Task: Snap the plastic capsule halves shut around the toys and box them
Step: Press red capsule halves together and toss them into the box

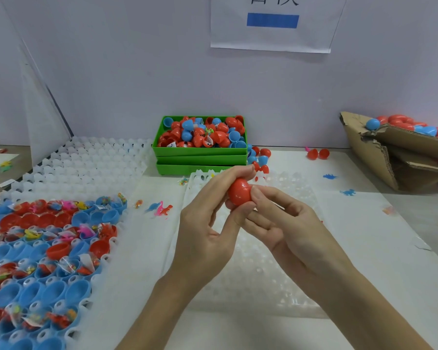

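Over the white worktop, both hands — left hand (208,223) and right hand (286,223) — pinch a red capsule (239,192), fingers clamped round its ends; light, stiff, probably slippery plastic.

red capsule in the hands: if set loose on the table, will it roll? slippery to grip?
The capsule looks rounded and egg-like, so it would probably roll. Its glossy shell suggests it is slippery; both the left hand and right hand pinch it. Likely light: thin plastic.

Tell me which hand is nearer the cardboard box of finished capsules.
Right. The right hand is at centre, gripping the red capsule, on the side toward the cardboard box at far right. The left hand grips the same capsule from the other side, farther from the box.
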The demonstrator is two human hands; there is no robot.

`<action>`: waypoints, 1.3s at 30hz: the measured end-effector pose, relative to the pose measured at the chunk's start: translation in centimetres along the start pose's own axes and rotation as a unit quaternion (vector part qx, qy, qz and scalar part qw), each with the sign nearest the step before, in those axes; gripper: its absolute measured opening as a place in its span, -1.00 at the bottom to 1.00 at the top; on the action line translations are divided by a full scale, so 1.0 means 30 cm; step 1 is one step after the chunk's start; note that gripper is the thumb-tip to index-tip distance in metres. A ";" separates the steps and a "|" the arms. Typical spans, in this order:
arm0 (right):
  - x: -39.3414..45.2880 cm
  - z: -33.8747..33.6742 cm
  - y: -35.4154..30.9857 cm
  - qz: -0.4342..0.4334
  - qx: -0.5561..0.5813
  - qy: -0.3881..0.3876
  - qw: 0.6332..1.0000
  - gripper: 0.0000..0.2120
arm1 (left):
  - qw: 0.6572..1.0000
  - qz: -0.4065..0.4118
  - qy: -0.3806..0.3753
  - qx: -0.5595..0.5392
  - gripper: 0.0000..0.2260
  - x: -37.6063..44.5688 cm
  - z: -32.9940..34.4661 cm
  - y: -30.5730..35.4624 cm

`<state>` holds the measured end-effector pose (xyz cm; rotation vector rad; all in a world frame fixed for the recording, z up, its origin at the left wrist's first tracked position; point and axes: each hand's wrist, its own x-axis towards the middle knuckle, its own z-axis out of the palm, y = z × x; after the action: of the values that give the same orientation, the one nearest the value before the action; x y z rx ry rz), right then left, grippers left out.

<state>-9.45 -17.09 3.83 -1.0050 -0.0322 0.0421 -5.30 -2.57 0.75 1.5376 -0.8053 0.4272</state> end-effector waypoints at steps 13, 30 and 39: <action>0.000 -0.002 0.019 0.009 -0.006 0.031 0.999 -0.71 | 0.999 0.007 0.009 0.033 -0.74 -0.007 0.018 -0.003; -0.008 0.021 0.004 -0.140 -0.136 0.044 0.980 -0.71 | 0.978 -0.080 -0.061 -0.182 -0.65 0.017 0.002 -0.009; -0.014 0.023 0.015 -0.221 -0.243 0.000 0.944 -0.67 | 0.980 -0.045 -0.075 -0.179 -0.72 0.015 -0.005 0.010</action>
<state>-9.90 -16.28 3.81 -1.4718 -0.2793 -0.3945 -5.17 -2.51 1.31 1.2734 -0.8728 0.0905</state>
